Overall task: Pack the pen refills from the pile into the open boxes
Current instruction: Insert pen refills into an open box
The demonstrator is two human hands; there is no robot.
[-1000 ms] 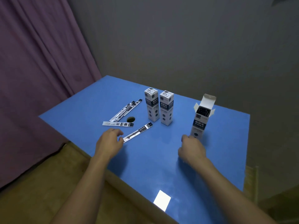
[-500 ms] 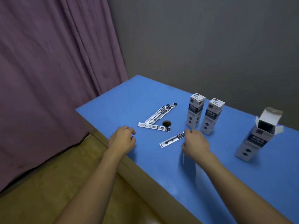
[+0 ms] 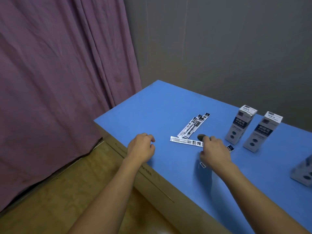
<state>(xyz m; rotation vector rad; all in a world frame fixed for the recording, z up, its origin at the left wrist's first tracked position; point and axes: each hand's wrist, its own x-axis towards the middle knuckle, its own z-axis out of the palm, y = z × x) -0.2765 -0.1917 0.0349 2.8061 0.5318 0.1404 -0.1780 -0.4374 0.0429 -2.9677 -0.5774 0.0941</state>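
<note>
The right hand [image 3: 215, 153] lies over 1 pen refill [image 3: 230, 148] on the blue tabletop [image 3: 160, 105], fingers curled down around it; both ends of the refill poke out from under the hand, though whether it is already pinched is hard to tell. To do this pickup well, the person should pinch the thin packet near its middle, lift it level, then carry it right to the open box [image 3: 303, 173], which shows only partly at the frame edge. The left hand [image 3: 141, 147] rests near the tabletop's near edge, fingers loosely curled, holding nothing. The remaining pile [image 3: 192, 127] lies just beyond the right hand, left of 2 closed boxes [image 3: 240, 125].
</note>
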